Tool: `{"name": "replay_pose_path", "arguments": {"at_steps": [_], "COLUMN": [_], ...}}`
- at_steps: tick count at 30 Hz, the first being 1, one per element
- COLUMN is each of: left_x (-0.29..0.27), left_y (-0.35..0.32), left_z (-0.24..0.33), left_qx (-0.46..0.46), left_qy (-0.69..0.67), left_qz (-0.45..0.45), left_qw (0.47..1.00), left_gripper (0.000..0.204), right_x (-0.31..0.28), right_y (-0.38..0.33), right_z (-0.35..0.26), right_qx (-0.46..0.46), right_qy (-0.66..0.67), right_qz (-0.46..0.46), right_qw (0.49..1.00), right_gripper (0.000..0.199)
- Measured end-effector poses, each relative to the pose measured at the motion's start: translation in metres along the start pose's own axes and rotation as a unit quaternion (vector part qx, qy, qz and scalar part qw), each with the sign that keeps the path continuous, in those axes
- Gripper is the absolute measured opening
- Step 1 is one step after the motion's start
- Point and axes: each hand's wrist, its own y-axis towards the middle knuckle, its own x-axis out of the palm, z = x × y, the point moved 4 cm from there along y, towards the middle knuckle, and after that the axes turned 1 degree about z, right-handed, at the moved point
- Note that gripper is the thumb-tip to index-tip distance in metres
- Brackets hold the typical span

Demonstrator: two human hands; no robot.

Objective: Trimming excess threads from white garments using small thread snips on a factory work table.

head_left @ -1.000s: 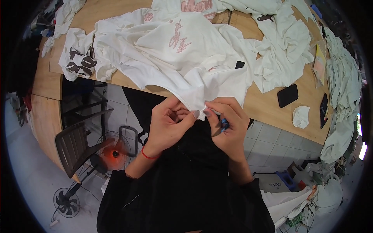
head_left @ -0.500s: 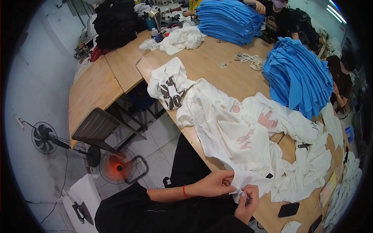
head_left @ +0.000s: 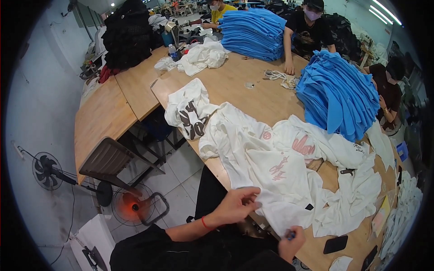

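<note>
A white garment (head_left: 275, 165) with pink print spreads in folds over the table, its near edge hanging toward me. At that edge my left hand (head_left: 235, 207) has its fingers curled, thumb and forefinger on the cloth. My right hand (head_left: 291, 246), lower and to the right, is closed at the garment's near corner. A small dark bluish thing (head_left: 290, 234) shows at its fingers, too small to make out. Beyond the pink print to the left lies a bunched white piece (head_left: 189, 110) with dark print. More white cloth (head_left: 357, 198) lies to the right.
Blue folded garments stand in a far stack (head_left: 253, 34) and a nearer stack (head_left: 339, 95). A black phone-like slab (head_left: 335, 245) lies at the near right. A chair (head_left: 106, 160), a floor fan (head_left: 134, 207) and an iron (head_left: 94, 258) are leftward. Co-workers stand across the table (head_left: 230, 90).
My hands have moved apart: the left up and leftward along the cloth edge, the right slightly down. The view has tilted up, and a co-worker's hand now rests on the table.
</note>
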Motion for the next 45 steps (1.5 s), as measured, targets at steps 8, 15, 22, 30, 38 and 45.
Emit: {"name": "replay_pose_path", "arguments": {"at_steps": [8,15,22,30,38,45], "left_x": [0.005,0.002,0.046,0.054,0.051,0.045], "left_y": [0.033,0.038,0.013,0.003,-0.005,-0.012], "left_z": [-0.042,-0.066,-0.043,-0.041,-0.025,-0.034], "left_qx": [0.025,-0.037,-0.146,-0.074,-0.079,-0.087], "left_qy": [0.018,0.026,-0.064,-0.018,0.000,-0.069], "left_qz": [0.016,0.003,-0.182,-0.181,-0.193,-0.198], "left_qw": [0.999,0.999,0.970,0.981,0.978,0.974], "left_gripper": [0.021,0.021,0.028,0.021,0.024,0.030], "right_x": [-0.034,-0.020,0.016,0.031,0.028,0.036], "right_y": [0.024,0.006,-0.013,-0.003,-0.012,-0.022], "right_z": [0.032,0.040,0.026,-0.009,0.006,0.012], "right_qx": [0.015,0.085,0.123,0.158,0.194,0.323], "right_qy": [0.121,0.104,0.181,0.202,0.290,0.381], "right_qz": [0.040,0.065,-0.045,-0.057,-0.098,-0.108], "right_qw": [0.992,0.989,0.975,0.965,0.932,0.860], "right_gripper": [0.017,0.013,0.014,0.021,0.014,0.018]}}
